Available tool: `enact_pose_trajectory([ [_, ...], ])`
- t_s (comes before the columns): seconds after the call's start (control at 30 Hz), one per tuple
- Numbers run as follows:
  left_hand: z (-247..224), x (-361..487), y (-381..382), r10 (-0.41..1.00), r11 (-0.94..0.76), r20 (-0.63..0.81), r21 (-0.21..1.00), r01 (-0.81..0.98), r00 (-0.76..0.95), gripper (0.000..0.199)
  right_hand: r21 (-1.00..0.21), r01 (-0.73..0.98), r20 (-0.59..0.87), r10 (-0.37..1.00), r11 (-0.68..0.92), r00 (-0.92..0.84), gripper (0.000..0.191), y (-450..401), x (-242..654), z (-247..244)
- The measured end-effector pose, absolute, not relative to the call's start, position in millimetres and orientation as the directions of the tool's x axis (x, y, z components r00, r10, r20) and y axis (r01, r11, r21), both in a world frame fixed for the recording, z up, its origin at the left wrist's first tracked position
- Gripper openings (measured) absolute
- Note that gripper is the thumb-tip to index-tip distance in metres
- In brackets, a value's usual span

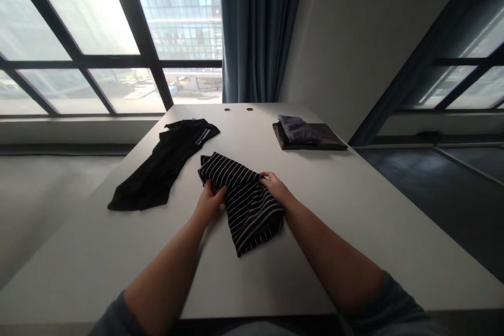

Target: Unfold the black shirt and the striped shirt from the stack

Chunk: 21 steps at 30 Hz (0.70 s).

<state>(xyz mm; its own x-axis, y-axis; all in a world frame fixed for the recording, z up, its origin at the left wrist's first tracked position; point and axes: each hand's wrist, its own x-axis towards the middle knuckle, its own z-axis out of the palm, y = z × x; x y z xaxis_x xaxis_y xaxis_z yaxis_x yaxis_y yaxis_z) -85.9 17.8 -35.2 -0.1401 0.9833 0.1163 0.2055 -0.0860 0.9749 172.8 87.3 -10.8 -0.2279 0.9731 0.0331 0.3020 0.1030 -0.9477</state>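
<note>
A black garment with thin white stripes (pixel 246 197), its kind not clear, is partly folded over itself at the middle of the white table (pixel 315 268). My left hand (pixel 210 199) grips its left edge, thumb on top and fingers tucked beneath the cloth. At the garment's upper right edge, my right hand (pixel 274 185) pinches the fabric between thumb and fingers. The lower part of the striped cloth hangs toward me, its bottom end close to the tabletop. Some of my fingertips are hidden by the fabric.
A black garment with a striped trim (pixel 161 168) lies spread on the table's left side. Toward the back right, a dark grey folded cloth (pixel 297 130) rests on a flat brownish, shiny item (pixel 328 137). Behind the table hangs a blue curtain (pixel 260 31) beside windows.
</note>
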Motion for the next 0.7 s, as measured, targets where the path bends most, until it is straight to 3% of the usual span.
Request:
enact_pose_trajectory([
  [0.1, -33, -94, 16, 0.975, -0.027, 0.087, 0.961, 0.276, -0.205, 0.085, -0.827, 0.463, 0.249, 0.946, 0.318, -0.206, 0.051, 60, 179, 0],
  [0.17, -26, -96, 17, 0.974, -0.025, 0.086, 0.960, 0.278, -0.211, 0.084, -0.679, 0.498, 0.381, 0.838, 0.540, -0.390, 0.045, 41, 180, 18],
  [0.27, -15, -96, 16, 0.978, -0.055, 0.095, 0.976, 0.211, -0.186, 0.073, -0.549, 0.393, 0.254, 0.595, 0.738, -0.763, 0.060, 16, 175, 36],
  [0.33, -11, -96, 15, 0.988, -0.074, 0.092, 0.988, 0.137, -0.126, 0.063, -0.488, 0.375, 0.135, 0.492, 0.788, -0.860, 0.074, 6, 168, 35],
  [0.37, -10, -97, 15, 0.991, -0.097, 0.107, 0.989, 0.111, -0.081, 0.058, -0.454, 0.378, 0.105, 0.469, 0.807, -0.877, 0.071, 4, 165, 32],
  [0.43, -9, -99, 15, 0.982, -0.191, 0.190, 0.973, 0.132, 0.023, 0.043, -0.411, 0.373, 0.098, 0.447, 0.832, -0.889, 0.045, 5, 161, 26],
  [0.53, -10, -104, 14, 0.926, -0.375, 0.312, 0.828, 0.416, 0.214, 0.032, -0.449, 0.330, 0.126, 0.424, 0.831, -0.897, 0.012, 12, 159, 23],
  [0.63, -10, -107, 14, 0.919, -0.384, 0.309, 0.569, 0.728, 0.244, 0.044, -0.625, 0.268, 0.166, 0.461, 0.733, -0.872, 0.018, 16, 164, 29],
  [0.7, -5, -108, 13, 0.931, -0.317, 0.319, 0.461, 0.829, 0.179, 0.037, -0.773, 0.238, 0.194, 0.576, 0.588, -0.794, 0.020, 19, 170, 36],
])
